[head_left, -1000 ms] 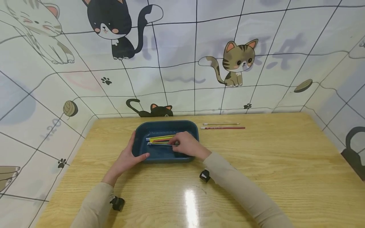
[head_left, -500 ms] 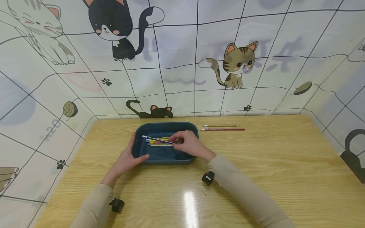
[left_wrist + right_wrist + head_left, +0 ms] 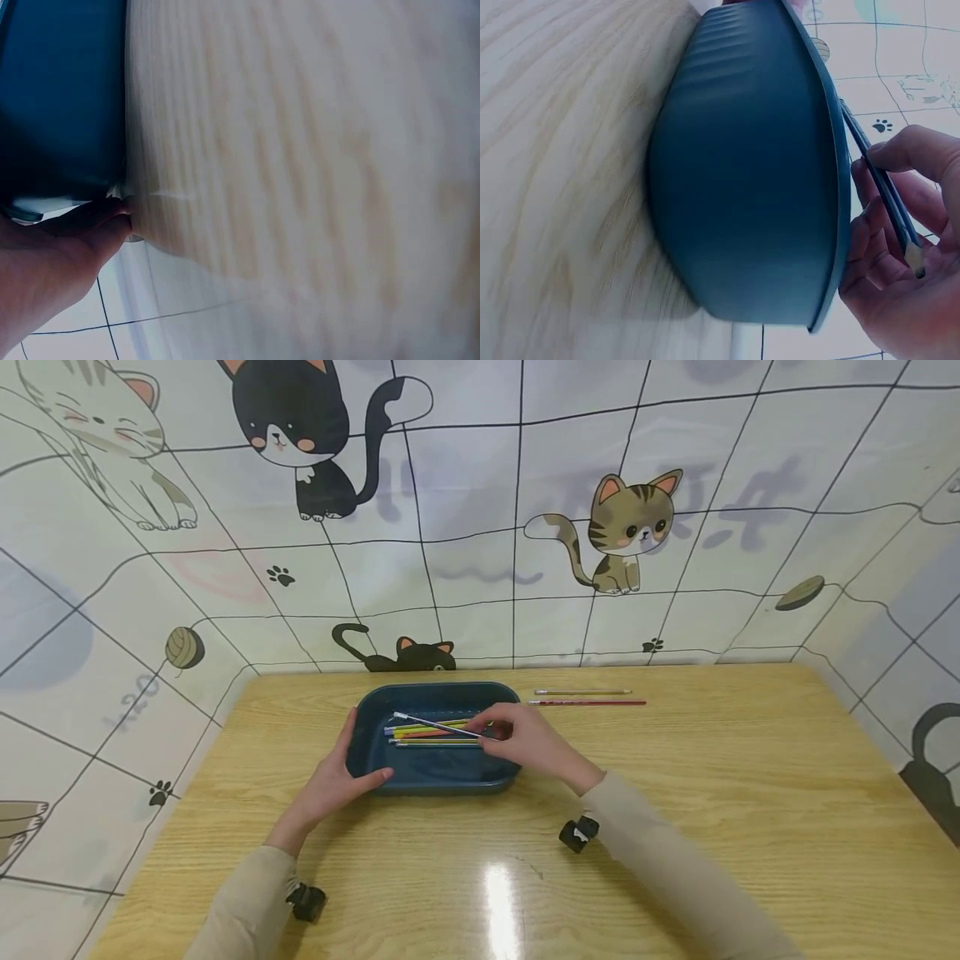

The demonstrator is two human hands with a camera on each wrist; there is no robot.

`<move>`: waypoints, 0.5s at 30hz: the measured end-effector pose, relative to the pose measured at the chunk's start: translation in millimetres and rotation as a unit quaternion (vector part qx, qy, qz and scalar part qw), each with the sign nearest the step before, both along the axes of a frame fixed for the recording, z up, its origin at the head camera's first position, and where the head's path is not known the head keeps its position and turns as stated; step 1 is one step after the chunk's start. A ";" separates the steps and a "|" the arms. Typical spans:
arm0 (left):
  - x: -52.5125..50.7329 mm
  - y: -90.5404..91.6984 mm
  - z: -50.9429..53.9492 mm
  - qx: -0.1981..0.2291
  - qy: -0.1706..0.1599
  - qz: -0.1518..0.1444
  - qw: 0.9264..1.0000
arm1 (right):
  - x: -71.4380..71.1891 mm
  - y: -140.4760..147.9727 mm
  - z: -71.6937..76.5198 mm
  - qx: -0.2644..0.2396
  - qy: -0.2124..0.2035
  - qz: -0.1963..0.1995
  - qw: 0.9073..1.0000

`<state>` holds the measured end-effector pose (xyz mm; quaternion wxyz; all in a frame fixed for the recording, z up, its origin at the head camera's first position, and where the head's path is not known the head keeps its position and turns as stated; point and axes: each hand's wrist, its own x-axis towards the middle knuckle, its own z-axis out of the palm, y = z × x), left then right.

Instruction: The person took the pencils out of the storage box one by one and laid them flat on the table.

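Observation:
In the head view, my right hand (image 3: 532,742) pinches a dark blue pencil (image 3: 431,722) with a white tip, tilted above the tray's floor. Its sharpened end shows near my palm in the right wrist view, beside the tray's outer wall (image 3: 750,165). Several pencils (image 3: 423,735), yellow, orange and dark ones, lie side by side inside the dark blue plastic tray (image 3: 435,791). My left hand (image 3: 330,782) grips the tray's left end, thumb over the front rim and fingers along the outer side. In the left wrist view, part of that hand (image 3: 56,259) is seen against the tray.
Right of the tray, a tan pencil (image 3: 583,692) and a red pencil (image 3: 588,702) lie parallel on the wooden table (image 3: 675,793). Behind the table stands a wall covering (image 3: 465,585) printed with cats, which also covers both sides.
My right hand has lifted the dark blue pencil off the others, tilted it, and then moved it to the right. The left hand and the tray have stayed in place.

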<state>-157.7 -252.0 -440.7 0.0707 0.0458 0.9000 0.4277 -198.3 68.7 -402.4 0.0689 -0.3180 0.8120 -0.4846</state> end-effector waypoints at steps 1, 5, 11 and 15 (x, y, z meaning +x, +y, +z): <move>-0.1 0.0 -0.2 0.000 0.001 -0.001 1.000 | 0.7 3.3 0.7 0.005 0.004 -0.001 1.000; -0.3 0.3 -0.7 -0.001 0.002 -0.003 1.000 | 4.0 16.1 0.8 0.028 0.019 -0.001 0.999; -0.1 0.0 0.3 -0.002 0.000 -0.002 1.000 | 9.8 32.6 -2.5 0.026 0.023 0.007 0.999; -0.5 -0.1 2.2 -0.006 0.000 -0.002 1.000 | 15.0 41.8 -3.7 0.023 0.022 -0.002 1.000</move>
